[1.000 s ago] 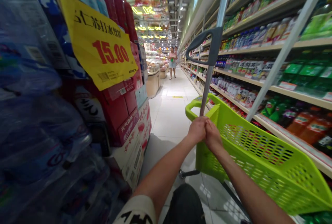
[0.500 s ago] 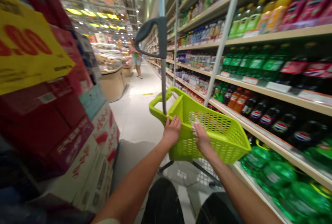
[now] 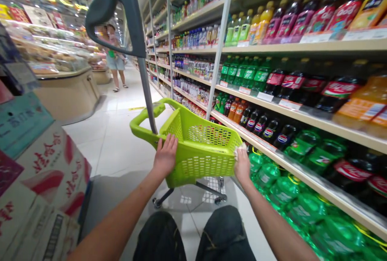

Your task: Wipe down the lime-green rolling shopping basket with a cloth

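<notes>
A lime-green shopping cart (image 3: 189,170) with a perforated basket stands in front of my knees. A grey pole with a dark grey looped handle (image 3: 140,27) rises at its left end. My left hand (image 3: 165,156) lies against the near side of the basket, below the rim by the pole, fingers stretched out and holding nothing. At the basket's right end is my right hand (image 3: 242,166), closed on a crumpled white wipe (image 3: 241,150), which touches the corner of the basket.
Shelves on the right carry soda bottles (image 3: 269,130), with large green bottles (image 3: 286,190) at the bottom. Stacked cartons (image 3: 54,172) stand close on the left. Farther back are a rounded display counter (image 3: 69,95) and a person (image 3: 116,65) in the aisle.
My right hand has moved right along the basket to its end, with the white wipe. My left hand stays on the basket's side. The view has turned right; the person appears nearer.
</notes>
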`<state>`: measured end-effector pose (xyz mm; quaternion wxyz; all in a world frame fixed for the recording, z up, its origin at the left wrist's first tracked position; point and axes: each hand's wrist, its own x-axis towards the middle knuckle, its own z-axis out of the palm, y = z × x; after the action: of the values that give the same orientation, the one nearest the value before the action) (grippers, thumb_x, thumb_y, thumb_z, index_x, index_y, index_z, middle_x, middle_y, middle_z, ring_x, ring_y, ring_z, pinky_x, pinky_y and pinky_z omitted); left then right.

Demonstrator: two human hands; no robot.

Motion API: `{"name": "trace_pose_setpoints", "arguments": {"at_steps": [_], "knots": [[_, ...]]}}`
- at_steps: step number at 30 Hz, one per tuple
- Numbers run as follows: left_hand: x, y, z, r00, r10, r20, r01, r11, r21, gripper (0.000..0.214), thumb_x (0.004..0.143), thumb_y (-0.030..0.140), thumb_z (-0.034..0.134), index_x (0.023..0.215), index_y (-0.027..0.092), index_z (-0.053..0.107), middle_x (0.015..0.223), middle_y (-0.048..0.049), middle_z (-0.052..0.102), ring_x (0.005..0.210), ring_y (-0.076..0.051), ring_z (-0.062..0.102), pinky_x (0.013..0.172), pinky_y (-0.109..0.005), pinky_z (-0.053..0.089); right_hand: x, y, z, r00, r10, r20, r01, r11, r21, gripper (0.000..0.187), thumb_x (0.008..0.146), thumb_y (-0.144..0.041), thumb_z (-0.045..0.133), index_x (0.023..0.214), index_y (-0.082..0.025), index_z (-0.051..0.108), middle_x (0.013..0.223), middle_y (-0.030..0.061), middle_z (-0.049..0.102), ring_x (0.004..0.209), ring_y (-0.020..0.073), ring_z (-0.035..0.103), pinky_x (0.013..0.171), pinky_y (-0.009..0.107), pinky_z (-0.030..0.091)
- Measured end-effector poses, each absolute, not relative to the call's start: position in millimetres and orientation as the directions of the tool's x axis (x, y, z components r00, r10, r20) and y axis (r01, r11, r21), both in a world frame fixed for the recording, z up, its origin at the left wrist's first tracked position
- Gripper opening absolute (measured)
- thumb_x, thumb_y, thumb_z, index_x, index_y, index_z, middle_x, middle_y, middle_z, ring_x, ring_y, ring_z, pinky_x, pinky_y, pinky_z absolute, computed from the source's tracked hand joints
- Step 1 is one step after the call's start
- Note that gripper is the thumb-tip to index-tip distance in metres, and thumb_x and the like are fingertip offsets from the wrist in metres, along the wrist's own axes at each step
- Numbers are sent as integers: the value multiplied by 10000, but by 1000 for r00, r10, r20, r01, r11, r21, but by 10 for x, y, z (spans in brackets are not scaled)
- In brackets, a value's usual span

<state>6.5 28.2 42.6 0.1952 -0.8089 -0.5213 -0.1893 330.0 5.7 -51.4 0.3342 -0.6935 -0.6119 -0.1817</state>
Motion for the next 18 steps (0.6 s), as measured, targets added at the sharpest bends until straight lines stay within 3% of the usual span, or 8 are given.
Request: {"name": "trace_pose_setpoints", "arguments": {"at_steps": [2,4,6,11,13,15,18], "knots": [[71,276,427,396,766,507,913,-389,-124,592,692,92,363,1283,77,379,1364,-124,355,1293,-264,246,1049,-478,157,2938,158,-515,120,726,677,964,76,-253,609,671,8,300,1251,-125,428,1298,95,436,1241,191,322,1006,394,307],[59,270,433,409,763,500,908,-394,-142,593,695,90,354,1287,69,370,1369,-124,345,1292,-266,247,1044,-481,164,2686,203,-513,-31,728,685,927,276,-252,613,676,16,293,1245,-160,440,1316,67,419,1260,173,291,1028,385,284],[40,266,442,418,762,494,906,-393,-160,588,703,87,341,1291,60,361,1372,-126,340,1289,-269,252,1038,-484,171,2726,164,-525,-104,726,679,897,363,-251,602,694,13,291,1245,-181,439,1325,64,409,1271,179,273,1028,408,276],[51,274,439,395,778,489,916,-374,-144,584,695,93,353,1277,49,379,1364,-133,354,1288,-275,251,1037,-479,175,3531,-42,-615,205,671,713,925,105,-365,539,702,-32,294,1196,-141,477,1261,134,464,1244,236,320,995,468,298],[93,268,426,374,784,495,924,-362,-123,583,687,98,366,1267,41,391,1362,-141,355,1291,-279,244,1038,-477,175,3556,-50,-631,261,638,724,914,78,-399,572,684,-24,288,1224,-128,447,1262,141,455,1249,235,312,999,473,300],[126,241,421,353,788,504,930,-355,-97,583,682,103,378,1261,38,397,1363,-146,353,1294,-279,237,1038,-477,180,3266,-9,-610,203,659,724,893,178,-413,631,662,2,289,1261,-152,411,1287,111,435,1262,211,298,1018,461,292],[62,173,460,397,778,487,905,-419,-68,579,672,104,394,1250,79,416,1352,-114,384,1284,-249,269,1045,-457,196,2506,55,-454,-29,703,711,788,453,-416,653,670,21,304,1278,-197,399,1342,83,382,1275,196,281,1030,451,288]]}}
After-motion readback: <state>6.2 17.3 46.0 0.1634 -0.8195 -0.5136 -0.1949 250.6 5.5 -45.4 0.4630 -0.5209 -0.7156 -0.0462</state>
